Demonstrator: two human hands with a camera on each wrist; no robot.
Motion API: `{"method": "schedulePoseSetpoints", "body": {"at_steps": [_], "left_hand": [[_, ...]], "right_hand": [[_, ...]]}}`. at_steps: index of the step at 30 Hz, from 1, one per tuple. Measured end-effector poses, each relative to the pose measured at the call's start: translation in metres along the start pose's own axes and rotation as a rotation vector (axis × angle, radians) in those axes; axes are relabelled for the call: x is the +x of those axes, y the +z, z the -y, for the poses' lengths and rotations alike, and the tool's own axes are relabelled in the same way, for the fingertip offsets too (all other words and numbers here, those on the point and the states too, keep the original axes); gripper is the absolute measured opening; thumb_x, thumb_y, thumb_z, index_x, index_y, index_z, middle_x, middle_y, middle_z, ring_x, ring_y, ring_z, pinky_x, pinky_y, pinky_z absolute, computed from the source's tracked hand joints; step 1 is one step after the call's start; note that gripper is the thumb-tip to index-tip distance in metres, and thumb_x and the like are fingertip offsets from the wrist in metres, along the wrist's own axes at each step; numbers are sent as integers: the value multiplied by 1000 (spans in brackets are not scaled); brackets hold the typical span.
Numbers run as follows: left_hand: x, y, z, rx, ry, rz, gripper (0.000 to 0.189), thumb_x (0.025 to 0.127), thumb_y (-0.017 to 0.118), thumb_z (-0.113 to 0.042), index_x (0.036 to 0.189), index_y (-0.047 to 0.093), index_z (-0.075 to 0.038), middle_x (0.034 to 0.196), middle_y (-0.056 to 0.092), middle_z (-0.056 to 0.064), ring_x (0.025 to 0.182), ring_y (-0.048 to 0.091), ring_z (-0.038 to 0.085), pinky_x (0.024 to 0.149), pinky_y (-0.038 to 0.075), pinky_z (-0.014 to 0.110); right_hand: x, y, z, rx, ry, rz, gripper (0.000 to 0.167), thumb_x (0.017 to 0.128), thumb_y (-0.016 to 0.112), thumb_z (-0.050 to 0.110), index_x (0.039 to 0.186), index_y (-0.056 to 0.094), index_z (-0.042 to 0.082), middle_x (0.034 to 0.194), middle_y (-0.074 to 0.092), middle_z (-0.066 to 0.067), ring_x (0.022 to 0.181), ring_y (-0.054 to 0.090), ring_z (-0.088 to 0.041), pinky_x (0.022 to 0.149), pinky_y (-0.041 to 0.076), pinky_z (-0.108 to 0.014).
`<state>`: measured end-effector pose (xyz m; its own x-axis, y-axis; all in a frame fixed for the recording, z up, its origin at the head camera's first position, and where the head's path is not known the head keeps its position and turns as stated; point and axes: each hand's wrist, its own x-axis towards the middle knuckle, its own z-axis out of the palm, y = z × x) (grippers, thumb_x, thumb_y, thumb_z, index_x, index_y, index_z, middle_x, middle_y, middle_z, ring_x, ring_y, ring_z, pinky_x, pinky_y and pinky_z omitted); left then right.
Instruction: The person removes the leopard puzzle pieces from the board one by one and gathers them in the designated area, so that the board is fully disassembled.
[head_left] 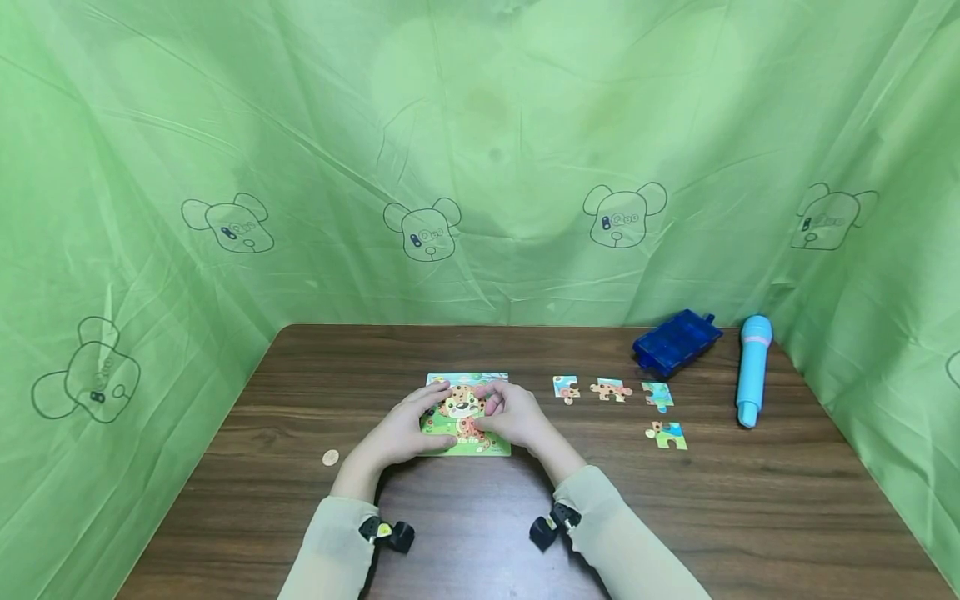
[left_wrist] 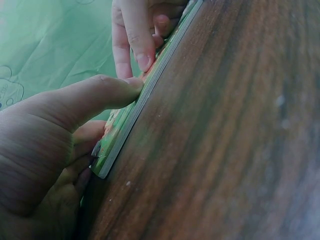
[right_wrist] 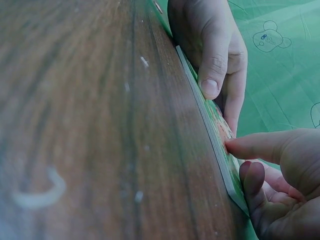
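In the head view, a jigsaw puzzle board (head_left: 487,447) with a spotted cartoon animal on green lies flat on the table. My left hand (head_left: 405,427) spans its left side, thumb on the face near the lower edge and a finger across the upper left. The left wrist view shows this thumb (left_wrist: 117,91) fairly straight on the board. From the right, my right hand (head_left: 517,414) reaches over the picture; its thumb (right_wrist: 245,147) touches the face in the right wrist view. Its other fingers bend over the board's right part and partly hide the picture.
Several loose jigsaw pieces (head_left: 611,389) lie on the wooden table (head_left: 277,508), right of the board. Behind them are a dark blue plastic case (head_left: 677,342) and a light blue toy microphone (head_left: 752,371). A small round beige disc (head_left: 330,457) lies at left. Green cloth (head_left: 495,167) surrounds the table.
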<state>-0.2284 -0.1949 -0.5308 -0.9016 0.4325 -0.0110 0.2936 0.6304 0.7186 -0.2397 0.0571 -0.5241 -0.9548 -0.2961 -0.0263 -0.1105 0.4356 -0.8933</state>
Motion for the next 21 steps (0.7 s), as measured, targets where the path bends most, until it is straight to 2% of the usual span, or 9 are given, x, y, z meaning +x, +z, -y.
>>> {"method": "schedulePoseSetpoints", "body": {"at_steps": [13,21], "left_hand": [[0,0,-1,5,-1,1,86,89,91,-37,161,55,-8,174,41,6,163,32,35,129,30,61],[-1,0,0,11,21,-2,87,89,91,-37,161,54,-5,174,41,6,164,30,35,130,28,61]], "right_hand": [[0,-1,2,13,2,-1,45,81,93,1,122,75,7,87,69,-6,69,59,-12,68,54,-29],[-1,-1,1,52,-12,-7,44,80,92,-2,118,71,6,85,69,-7,67,60,-11,66,54,-28]]}}
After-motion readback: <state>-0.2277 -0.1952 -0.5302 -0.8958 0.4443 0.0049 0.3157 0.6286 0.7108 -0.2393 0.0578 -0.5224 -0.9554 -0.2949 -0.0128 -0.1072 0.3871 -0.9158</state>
